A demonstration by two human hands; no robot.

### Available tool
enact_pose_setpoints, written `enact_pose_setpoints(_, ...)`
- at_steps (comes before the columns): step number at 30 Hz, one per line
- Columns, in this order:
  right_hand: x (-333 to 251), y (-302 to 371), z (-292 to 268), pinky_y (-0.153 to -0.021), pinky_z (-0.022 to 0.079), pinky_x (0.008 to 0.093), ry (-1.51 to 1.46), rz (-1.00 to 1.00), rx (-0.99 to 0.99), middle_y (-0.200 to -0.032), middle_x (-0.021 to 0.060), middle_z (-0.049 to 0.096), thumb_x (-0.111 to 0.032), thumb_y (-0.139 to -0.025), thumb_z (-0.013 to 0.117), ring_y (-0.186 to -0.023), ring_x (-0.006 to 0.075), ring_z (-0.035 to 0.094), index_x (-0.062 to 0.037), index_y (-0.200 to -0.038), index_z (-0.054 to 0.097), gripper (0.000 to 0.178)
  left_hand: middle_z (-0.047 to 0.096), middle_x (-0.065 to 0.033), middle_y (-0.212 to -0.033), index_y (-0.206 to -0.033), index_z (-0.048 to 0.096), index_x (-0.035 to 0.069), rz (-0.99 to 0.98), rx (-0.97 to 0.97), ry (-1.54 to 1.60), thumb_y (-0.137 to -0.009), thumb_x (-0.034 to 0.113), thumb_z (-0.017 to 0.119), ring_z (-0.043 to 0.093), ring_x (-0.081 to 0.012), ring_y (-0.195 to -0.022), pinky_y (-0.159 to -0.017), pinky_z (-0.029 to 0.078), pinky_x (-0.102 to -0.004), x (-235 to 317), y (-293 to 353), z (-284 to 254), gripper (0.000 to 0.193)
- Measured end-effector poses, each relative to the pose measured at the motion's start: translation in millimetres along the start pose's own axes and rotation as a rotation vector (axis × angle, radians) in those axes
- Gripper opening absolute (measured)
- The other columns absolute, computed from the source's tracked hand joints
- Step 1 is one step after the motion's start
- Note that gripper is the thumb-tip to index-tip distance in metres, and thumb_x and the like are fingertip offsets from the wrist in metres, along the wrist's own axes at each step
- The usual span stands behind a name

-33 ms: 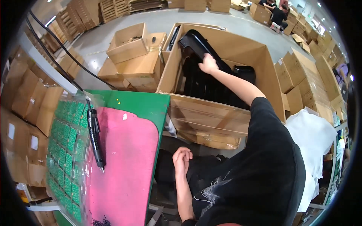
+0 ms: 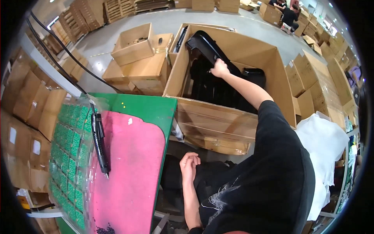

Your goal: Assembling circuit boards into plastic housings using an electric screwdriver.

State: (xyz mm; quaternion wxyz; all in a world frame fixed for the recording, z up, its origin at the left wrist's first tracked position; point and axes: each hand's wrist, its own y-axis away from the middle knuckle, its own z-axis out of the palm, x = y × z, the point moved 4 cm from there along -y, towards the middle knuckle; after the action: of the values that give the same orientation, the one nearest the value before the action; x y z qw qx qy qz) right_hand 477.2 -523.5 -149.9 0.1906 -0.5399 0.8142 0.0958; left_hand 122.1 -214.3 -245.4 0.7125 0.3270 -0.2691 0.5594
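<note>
Reaching into the large cardboard box [image 2: 222,113], my right hand [image 2: 220,68] grips the edge of a long, glossy black plastic casing [image 2: 206,43]. The casing lies slanted across other black plastic parts [image 2: 208,84] in the box. Its fingertips are partly hidden by the casing's edge. My left hand [image 2: 189,160] is held over my lap, right of the table, with its fingers curled in loosely and nothing visible in them. A black electric screwdriver [image 2: 100,144] lies on the pink mat [image 2: 130,163], away from both hands.
On the green table [image 2: 150,103], clear trays of green circuit boards [image 2: 66,156] sit left of the mat, and small black screws [image 2: 105,229] lie at its near edge. Cartons [image 2: 136,72] stand beyond the table. White sheets [image 2: 321,144] hang at right. Other people [image 2: 289,17] sit far off.
My right hand has shifted slightly right and down along the black casing, its fingers now closing on the edge. The left hand keeps its place.
</note>
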Motion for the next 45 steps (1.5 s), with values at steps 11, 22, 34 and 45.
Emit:
enact_pose_setpoints(11,24.0,-3.7,72.4,-0.089,0.051,0.0492,0.168,-0.252,-0.218,-0.111,0.0191,0.066,-0.037,-0.086,0.065,-0.108,0.0365,0.062,-0.0083,-0.114,0.056,0.041,0.044,-0.0037,-0.099,-0.105,0.043,0.015,0.333,0.146,0.164,-0.082,0.067,0.057,0.041,-0.0169,-0.093,-0.087,0.03,-0.0305,19.3,79.8,3.4,0.058)
enact_pose_setpoints(22,-73.9,78.2,-64.0,-0.059,0.039,0.0244,-0.522,-0.893,0.031,-0.079,0.0041,0.051,-0.019,-0.101,0.053,-0.067,0.0085,0.042,0.0016,-0.106,0.053,0.021,0.031,-0.0061,-0.09,-0.092,0.029,0.011,0.669,0.182,-0.128,-0.093,0.016,0.048,0.03,-0.0176,-0.082,-0.079,0.029,-0.0318,84.5,121.8,42.4,0.02)
enact_pose_setpoints(34,-238.9,367.6,-113.1,-0.061,0.045,0.0331,0.147,-2.274,-0.266,-0.091,0.004,0.058,-0.013,-0.067,0.064,-0.078,0.0207,0.056,-0.0106,-0.086,0.057,0.02,0.049,-0.0058,-0.06,-0.102,0.067,-0.004,1.011,0.878,-0.992,-0.089,0.01,0.056,0.047,-0.0182,-0.049,-0.049,0.036,-0.0321,243.2,265.5,12.4,0.021)
enact_pose_setpoints(45,-457.3,492.4,-53.1,-0.089,0.041,0.0443,-0.407,-2.207,-0.141,-0.119,0.0118,0.052,-0.011,-0.078,0.069,-0.108,0.0315,0.049,-0.005,-0.12,0.053,0.045,0.039,-0.0044,-0.071,-0.075,0.051,0.001,0.731,1.191,-0.98,-0.069,-0.004,0.062,0.04,-0.0159,-0.065,-0.059,0.034,-0.029,238.9,314.1,-20.5,0.013)
